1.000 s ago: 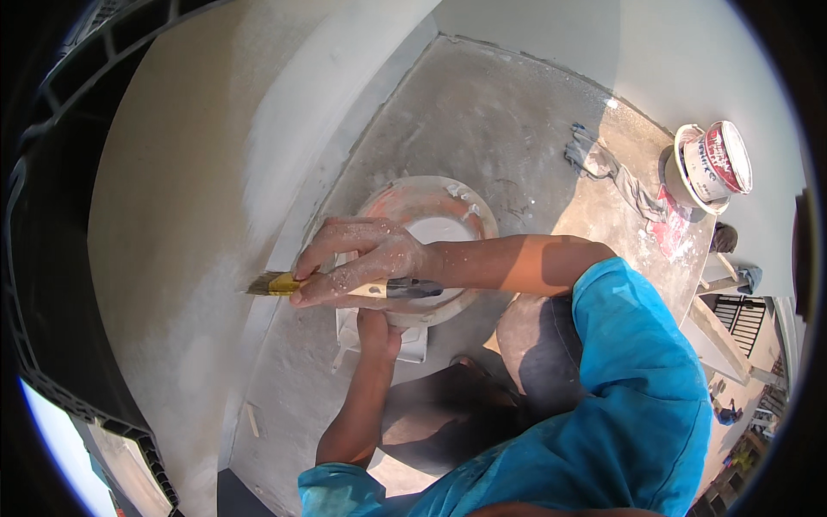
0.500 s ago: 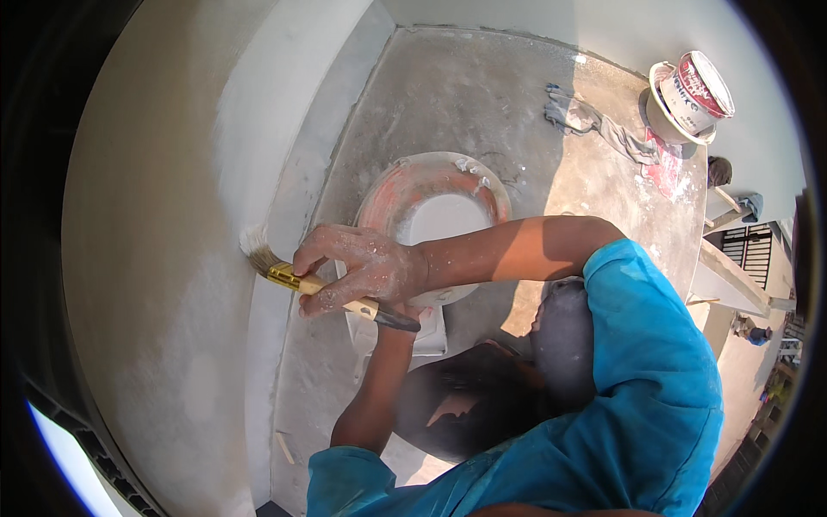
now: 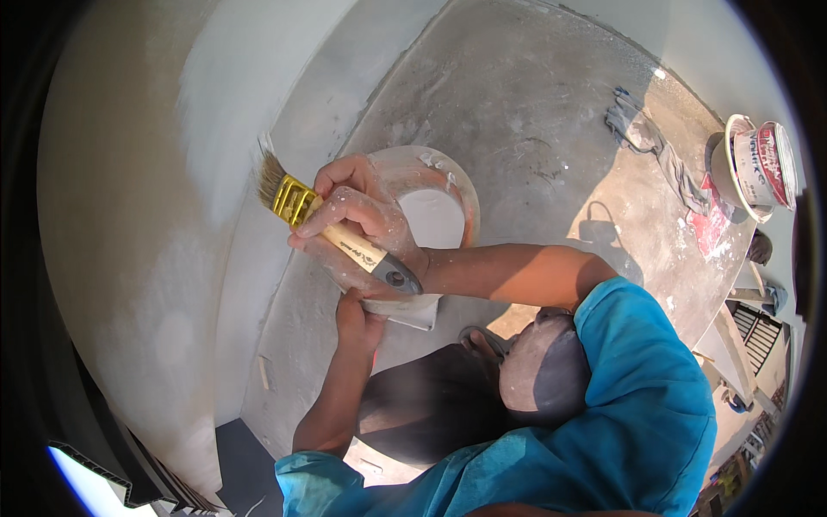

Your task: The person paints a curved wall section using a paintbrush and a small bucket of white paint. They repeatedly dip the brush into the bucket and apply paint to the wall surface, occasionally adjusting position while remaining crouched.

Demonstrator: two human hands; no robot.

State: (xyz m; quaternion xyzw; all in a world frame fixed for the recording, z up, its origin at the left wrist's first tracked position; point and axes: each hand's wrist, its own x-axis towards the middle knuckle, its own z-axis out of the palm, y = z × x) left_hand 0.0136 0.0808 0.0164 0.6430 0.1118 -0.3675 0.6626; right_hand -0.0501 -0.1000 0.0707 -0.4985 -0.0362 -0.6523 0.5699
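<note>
My right hand (image 3: 357, 215), speckled with white paint, grips a paintbrush (image 3: 332, 233) that has a wooden handle, a gold ferrule and pale bristles. The bristles touch the white wall (image 3: 172, 172) at the left. Below it my left hand (image 3: 357, 314) holds the underside of a round bucket (image 3: 431, 207) with white paint inside. The right hand hides the bucket's left side.
A white paint can (image 3: 762, 164) with a red band stands at the far right on the grey concrete floor (image 3: 534, 129). A crumpled rag (image 3: 655, 146) lies near it. My blue sleeve (image 3: 637, 405) and dark trousers fill the lower middle.
The brush has gone up the wall, its bristles now pointing up-left. The bucket and both hands sit closer to the view's centre as the head turned.
</note>
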